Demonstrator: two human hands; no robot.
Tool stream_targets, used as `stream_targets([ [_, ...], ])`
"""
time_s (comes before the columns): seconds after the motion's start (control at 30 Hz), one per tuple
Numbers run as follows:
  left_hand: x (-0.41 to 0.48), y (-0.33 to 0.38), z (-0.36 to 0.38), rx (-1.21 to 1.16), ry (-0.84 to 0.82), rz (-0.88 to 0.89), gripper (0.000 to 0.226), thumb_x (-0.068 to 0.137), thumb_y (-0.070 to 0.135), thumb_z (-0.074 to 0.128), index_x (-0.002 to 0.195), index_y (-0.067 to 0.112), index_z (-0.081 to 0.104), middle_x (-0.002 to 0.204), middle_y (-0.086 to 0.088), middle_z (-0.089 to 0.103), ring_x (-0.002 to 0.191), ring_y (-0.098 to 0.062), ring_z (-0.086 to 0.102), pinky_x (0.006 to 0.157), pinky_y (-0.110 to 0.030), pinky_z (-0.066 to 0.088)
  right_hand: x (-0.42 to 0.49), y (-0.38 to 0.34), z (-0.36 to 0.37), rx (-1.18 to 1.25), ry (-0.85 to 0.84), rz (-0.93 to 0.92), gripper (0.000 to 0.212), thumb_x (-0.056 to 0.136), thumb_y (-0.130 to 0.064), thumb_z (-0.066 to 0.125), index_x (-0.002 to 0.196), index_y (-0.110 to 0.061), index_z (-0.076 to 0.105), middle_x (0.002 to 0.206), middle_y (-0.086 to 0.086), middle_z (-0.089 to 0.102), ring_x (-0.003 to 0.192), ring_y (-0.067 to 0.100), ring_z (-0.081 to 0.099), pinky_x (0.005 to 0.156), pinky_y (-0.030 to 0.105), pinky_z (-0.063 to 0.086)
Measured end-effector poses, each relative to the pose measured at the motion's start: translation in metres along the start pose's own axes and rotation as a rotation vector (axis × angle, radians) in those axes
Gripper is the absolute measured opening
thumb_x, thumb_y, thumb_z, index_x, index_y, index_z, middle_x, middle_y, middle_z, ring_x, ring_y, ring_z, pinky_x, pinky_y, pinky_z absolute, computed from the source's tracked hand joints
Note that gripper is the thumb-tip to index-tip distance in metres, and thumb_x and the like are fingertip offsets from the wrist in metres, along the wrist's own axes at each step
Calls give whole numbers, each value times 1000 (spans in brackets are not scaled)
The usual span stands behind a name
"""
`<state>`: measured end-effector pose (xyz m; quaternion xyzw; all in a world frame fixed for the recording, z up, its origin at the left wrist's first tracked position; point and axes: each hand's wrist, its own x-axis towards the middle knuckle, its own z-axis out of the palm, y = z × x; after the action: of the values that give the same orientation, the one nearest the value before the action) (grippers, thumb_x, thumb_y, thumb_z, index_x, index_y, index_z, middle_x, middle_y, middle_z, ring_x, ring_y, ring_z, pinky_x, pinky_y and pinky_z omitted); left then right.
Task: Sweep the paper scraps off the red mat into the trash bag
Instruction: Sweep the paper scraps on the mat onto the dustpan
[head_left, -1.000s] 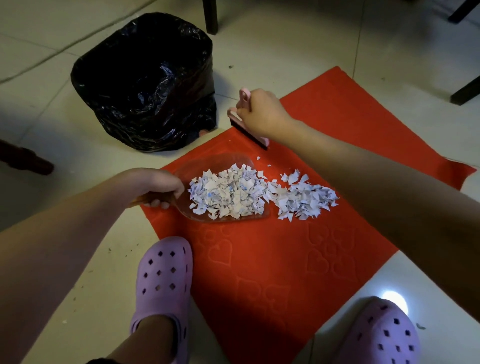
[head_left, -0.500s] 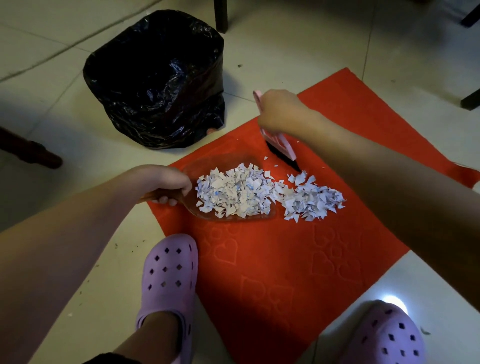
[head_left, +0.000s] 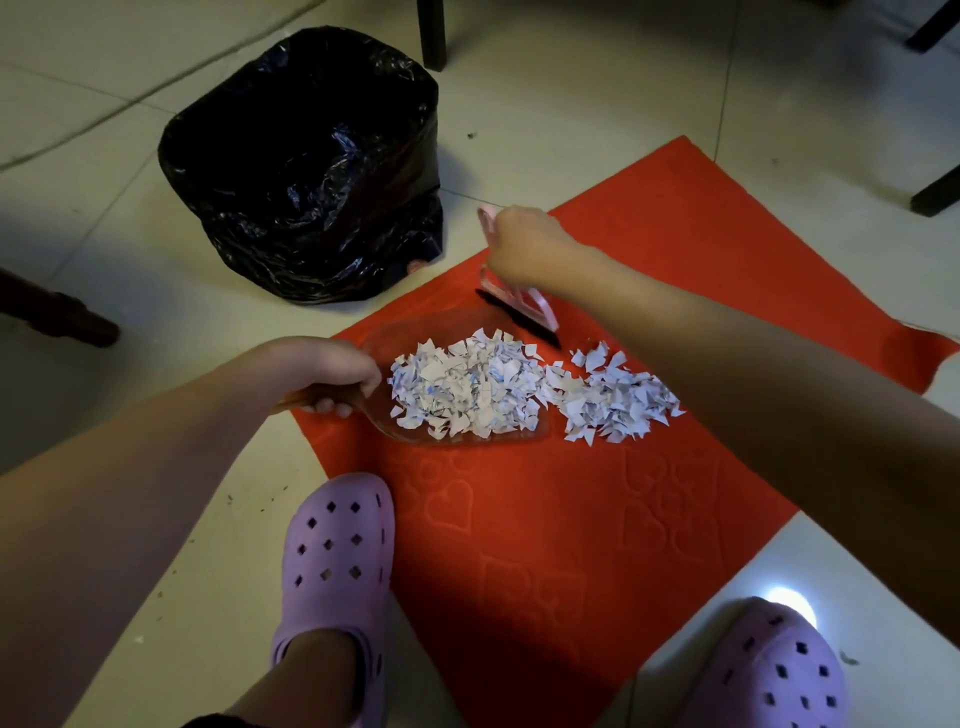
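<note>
A red mat (head_left: 545, 519) with embossed hearts lies on the tiled floor. White paper scraps (head_left: 467, 387) are heaped in a clear dustpan (head_left: 395, 332) that rests on the mat's left part. A second heap of scraps (head_left: 618, 400) lies on the mat just right of the pan's lip. My left hand (head_left: 332, 369) grips the dustpan's handle. My right hand (head_left: 524, 241) holds a small pink brush (head_left: 519, 306) with dark bristles, which touch the mat just behind the scraps. The black trash bag (head_left: 306, 161) stands open on the floor, up and left of the mat.
My two feet in purple clogs, the left clog (head_left: 337, 566) beside the mat's left edge and the right clog (head_left: 769, 675) at the lower right. Dark furniture legs stand at the far top (head_left: 431, 36), the left (head_left: 62, 317) and the right (head_left: 935, 192).
My right hand has carried the brush from the mat's far-left edge toward the scraps, and its bristles now sit just behind the pile. The dustpan has stayed in place.
</note>
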<state>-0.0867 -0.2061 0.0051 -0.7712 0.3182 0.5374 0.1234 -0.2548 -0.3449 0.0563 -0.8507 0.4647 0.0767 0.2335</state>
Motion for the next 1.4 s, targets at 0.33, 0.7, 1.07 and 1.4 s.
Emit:
stream_targets([
  [0.33, 1, 0, -1, 7, 11, -7, 16, 79, 16, 48, 71, 5, 56, 46, -3, 54, 32, -13, 36, 44, -19, 29, -2, 16, -21, 19, 169, 1, 24, 89, -11, 53, 108, 1, 56, 68, 8, 49, 67, 26, 54, 48, 26, 31],
  [0.7, 5, -2, -1, 3, -6, 9, 13, 79, 15, 48, 75, 5, 54, 46, -4, 53, 32, -13, 35, 43, -19, 29, -4, 22, -17, -19, -21, 57, 18, 85, -4, 54, 102, 0, 54, 66, 6, 47, 71, 27, 56, 46, 26, 34],
  [1.07, 5, 2, -2, 29, -5, -1, 16, 79, 15, 48, 69, 4, 55, 45, -5, 53, 31, -13, 36, 40, -18, 29, -14, 39, -15, 177, 131, -50, 28, 95, -21, 52, 109, 1, 61, 93, 14, 67, 83, 28, 63, 74, 37, 53],
  [1.4, 5, 2, -1, 11, -1, 3, 13, 78, 14, 48, 73, 4, 54, 47, -5, 53, 33, -14, 36, 44, -20, 29, -14, 50, -14, 15, 56, 90, 3, 88, -6, 54, 91, -5, 52, 62, 4, 47, 51, 14, 45, 43, 22, 35],
])
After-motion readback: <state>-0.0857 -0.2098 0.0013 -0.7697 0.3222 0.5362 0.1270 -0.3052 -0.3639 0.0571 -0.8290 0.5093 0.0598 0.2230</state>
